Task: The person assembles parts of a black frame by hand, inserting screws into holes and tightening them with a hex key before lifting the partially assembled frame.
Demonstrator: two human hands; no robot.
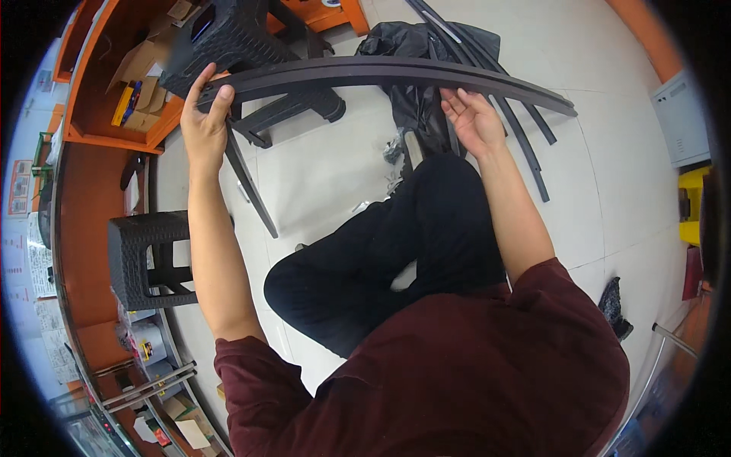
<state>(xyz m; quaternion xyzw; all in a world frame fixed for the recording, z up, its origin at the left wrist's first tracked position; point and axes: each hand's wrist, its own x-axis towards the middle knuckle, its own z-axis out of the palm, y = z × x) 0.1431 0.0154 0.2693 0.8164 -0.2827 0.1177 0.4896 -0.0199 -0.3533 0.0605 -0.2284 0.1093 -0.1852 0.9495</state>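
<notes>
A long dark rail (381, 72), grooved along its length, is held up crosswise in front of me. My left hand (204, 137) grips its left end, with the thumb on the near side. Palm up, my right hand (477, 126) has its fingers at the lower edge, right of the rail's middle; the fingertips are partly hidden behind it. Another dark bar (255, 186) slants down from near the left end; I cannot tell whether it is joined to the rail. Several similar dark bars (525, 145) lie beyond my right hand, by a black plastic bag (419, 114).
A black stool (236, 46) stands beyond my left hand, beside an orange cabinet (91, 91) with cardboard inside. A second black stool (148, 251) is at the left. Small clear plastic pieces (394, 148) lie on the pale tiled floor (586, 175). A white case (680, 118) stands at the right.
</notes>
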